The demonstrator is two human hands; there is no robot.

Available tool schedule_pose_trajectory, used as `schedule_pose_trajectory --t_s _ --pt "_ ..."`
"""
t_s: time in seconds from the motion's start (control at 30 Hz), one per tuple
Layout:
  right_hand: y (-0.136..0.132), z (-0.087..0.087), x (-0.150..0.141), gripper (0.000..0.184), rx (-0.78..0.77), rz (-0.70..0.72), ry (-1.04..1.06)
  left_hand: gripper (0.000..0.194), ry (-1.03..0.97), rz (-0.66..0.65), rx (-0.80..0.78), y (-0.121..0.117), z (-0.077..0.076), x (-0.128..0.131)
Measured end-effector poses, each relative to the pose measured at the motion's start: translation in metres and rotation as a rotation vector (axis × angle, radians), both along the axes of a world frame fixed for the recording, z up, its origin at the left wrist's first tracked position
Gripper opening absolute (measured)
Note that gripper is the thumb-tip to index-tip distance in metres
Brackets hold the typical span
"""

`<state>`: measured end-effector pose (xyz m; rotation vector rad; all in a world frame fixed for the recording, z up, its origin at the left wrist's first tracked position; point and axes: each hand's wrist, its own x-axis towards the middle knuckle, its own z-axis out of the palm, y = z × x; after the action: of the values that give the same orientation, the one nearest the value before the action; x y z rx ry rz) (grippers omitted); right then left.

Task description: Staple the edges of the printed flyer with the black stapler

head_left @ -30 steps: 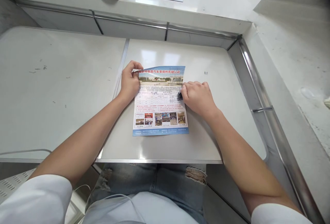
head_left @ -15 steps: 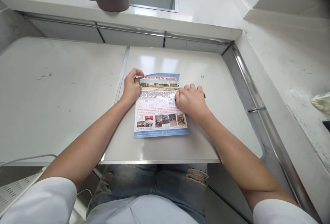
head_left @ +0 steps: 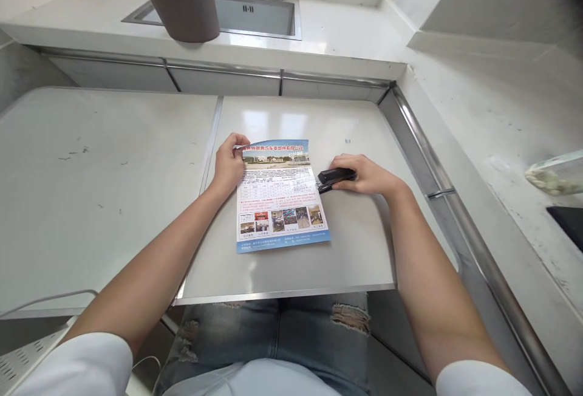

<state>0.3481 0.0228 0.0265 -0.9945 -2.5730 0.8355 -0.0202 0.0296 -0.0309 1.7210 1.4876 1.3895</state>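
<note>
In the head view, the flyer [head_left: 282, 195] lies print side up on the bench [head_left: 291, 277], in front of you and between your hands, with its upper left corner raised off the surface. The stapler [head_left: 336, 176] is at the flyer's right edge, its nose touching or just beside the paper; whether the edge sits between the stapler's two arms cannot be told from this angle. Caution: if the nose stands short of the edge, pressing could drive a staple into nothing, or clip only the margin. If the raised corner pulls the sheet askew, the paper could twist and a staple land crooked. Pressing while the stapler is tilted could jam it or push the flyer sideways, since only the left side is restrained. Small dark scraps [head_left: 77, 147] on the bench's left panel could catch under paper slid that way. Left hand [head_left: 231, 162]: your fingers are curled over the upper left corner, pinching the flyer, with the forearm running diagonally up from the lower left. Right hand [head_left: 362, 174]: your fingers are closed around the rear of the stapler, the wrist is bent inward so that the tool points left at the paper, and the forearm rises from the lower right.
</note>
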Motion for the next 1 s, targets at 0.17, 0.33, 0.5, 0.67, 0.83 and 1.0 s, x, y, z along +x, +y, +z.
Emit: schedule_pose_trajectory --t_s 0.17,0.33,0.5,0.67,0.83,1.0 --pt "0.01 -0.011 0.023 0.021 0.101 -0.24 -0.031 0.024 -0.036 -0.013 -0.032 -0.001 0.001 0.002" --pt "0.01 -0.018 0.001 0.021 0.394 -0.631 0.068 0.035 0.0 -0.034 -0.047 -0.002 0.001 0.002" --pt "-0.017 -0.016 -0.068 0.022 0.322 -0.503 0.232 0.04 0.056 -0.045 -0.034 -0.004 0.002 0.002" --pt "-0.05 -0.02 -0.131 0.016 0.205 -0.298 0.26 0.039 0.027 0.0 0.006 -0.002 -0.001 0.002" --pt "-0.058 -0.026 -0.148 0.011 0.202 -0.267 0.193 0.038 -0.101 0.056 0.012 -0.001 -0.003 0.002" --pt "-0.048 -0.014 -0.118 0.01 0.107 -0.301 0.019 0.035 -0.126 0.107 -0.004 0.0 -0.002 0.0"
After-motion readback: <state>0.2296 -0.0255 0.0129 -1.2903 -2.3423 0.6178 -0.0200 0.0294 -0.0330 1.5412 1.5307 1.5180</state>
